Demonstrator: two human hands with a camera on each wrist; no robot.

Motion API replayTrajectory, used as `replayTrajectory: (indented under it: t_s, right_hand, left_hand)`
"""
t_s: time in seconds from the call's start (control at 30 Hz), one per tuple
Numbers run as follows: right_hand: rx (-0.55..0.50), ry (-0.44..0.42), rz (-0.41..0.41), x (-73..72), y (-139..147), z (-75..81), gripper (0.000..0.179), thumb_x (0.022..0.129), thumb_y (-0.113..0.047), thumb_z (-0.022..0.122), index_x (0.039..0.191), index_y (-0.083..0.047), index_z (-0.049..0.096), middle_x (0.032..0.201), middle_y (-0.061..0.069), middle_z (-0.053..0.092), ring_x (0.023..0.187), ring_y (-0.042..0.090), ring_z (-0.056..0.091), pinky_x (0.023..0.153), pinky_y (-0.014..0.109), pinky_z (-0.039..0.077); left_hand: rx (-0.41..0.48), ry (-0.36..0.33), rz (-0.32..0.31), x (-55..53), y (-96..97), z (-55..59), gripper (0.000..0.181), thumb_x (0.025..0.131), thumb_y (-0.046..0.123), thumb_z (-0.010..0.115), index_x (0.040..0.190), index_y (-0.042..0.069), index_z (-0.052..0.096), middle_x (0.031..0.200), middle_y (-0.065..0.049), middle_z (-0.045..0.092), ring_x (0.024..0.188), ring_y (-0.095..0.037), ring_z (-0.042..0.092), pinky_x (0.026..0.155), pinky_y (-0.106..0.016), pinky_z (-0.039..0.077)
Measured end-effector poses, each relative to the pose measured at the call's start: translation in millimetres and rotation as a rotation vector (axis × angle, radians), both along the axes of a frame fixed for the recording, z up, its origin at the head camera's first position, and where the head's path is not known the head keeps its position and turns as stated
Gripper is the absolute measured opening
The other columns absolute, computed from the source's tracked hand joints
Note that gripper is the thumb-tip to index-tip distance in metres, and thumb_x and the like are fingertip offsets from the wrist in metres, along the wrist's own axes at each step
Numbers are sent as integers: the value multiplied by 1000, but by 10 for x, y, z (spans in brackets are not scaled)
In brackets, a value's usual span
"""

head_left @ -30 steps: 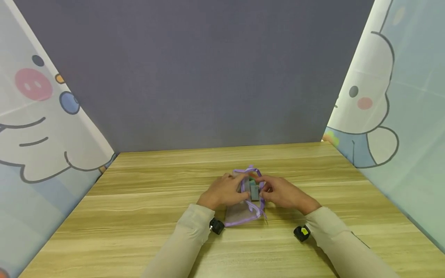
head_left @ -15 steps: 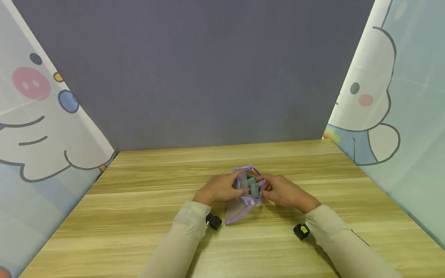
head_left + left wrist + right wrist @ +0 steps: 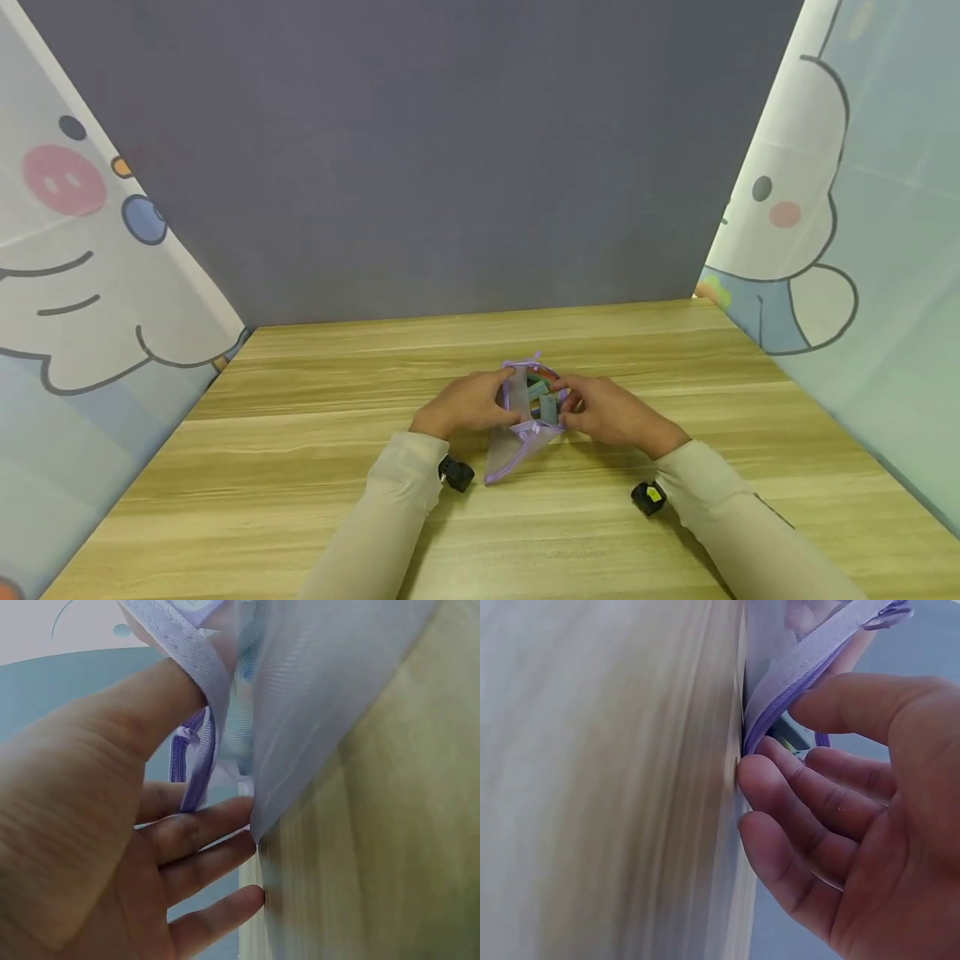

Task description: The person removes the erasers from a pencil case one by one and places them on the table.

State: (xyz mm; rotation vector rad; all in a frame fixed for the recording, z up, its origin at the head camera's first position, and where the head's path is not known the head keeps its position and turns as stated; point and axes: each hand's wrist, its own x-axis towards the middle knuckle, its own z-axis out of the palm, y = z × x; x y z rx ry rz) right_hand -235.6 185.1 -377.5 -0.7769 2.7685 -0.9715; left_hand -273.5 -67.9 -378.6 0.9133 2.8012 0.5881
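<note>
A translucent mesh zipper pouch (image 3: 504,457) with purple trim lies on the table, its mouth spread. Inside show a grey block (image 3: 549,409), a pale blue-green block (image 3: 537,390) and a red and green curved piece (image 3: 546,376). My left hand (image 3: 463,406) grips the left rim; in the left wrist view the thumb goes behind the purple edging (image 3: 202,679) and the other fingers lie outside. The right rim is held by my right hand (image 3: 621,415). In the right wrist view its thumb crosses the zipper edge (image 3: 799,669), with fingertips low by the tabletop.
The wood-grain table (image 3: 337,475) stretches around the pouch. Behind it rises a dark grey panel (image 3: 465,167). Cartoon-printed sheets (image 3: 82,275) stand along both sides. Black wrist cameras (image 3: 456,473) hang below the sleeves.
The pouch's mouth has widened as my left hand moved slightly left with its rim. More of the contents now show. My right hand has stayed nearly still.
</note>
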Motion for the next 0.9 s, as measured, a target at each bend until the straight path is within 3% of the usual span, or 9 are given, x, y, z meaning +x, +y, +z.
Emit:
replayTrajectory:
  t_s: [0.2, 0.37, 0.6, 0.9]
  right_hand:
    - [40, 32, 3, 0, -2, 20, 46, 87, -9, 71, 131, -1, 58, 93, -3, 69, 75, 7, 61, 65, 28, 51]
    - [61, 64, 9, 5, -11, 11, 44, 86, -9, 73, 128, -2, 60, 92, -5, 69, 78, 7, 62, 70, 29, 51]
    - [70, 89, 19, 25, -36, -6, 43, 85, -9, 73, 126, -4, 61, 92, -5, 70, 81, 7, 62, 72, 30, 50]
    - [109, 147, 54, 36, -55, -13, 47, 83, -13, 77, 126, -5, 61, 94, -2, 69, 84, 14, 64, 74, 32, 51]
  left_hand:
    - [-98, 71, 15, 17, 12, 11, 78, 85, 54, 75, 148, 15, 51, 137, -1, 60, 117, -21, 57, 95, -40, 48]
    - [-172, 104, 43, 48, 6, 17, 82, 84, 61, 72, 150, 18, 50, 150, 0, 49, 132, -26, 47, 108, -51, 37]
    - [-203, 136, 52, 66, 0, 3, 82, 82, 64, 71, 147, 18, 54, 145, 0, 55, 128, -26, 51, 111, -57, 30]
    - [-252, 168, 74, 87, 30, 26, 88, 80, 69, 71, 150, 19, 50, 146, -2, 54, 129, -29, 51, 110, -56, 32]
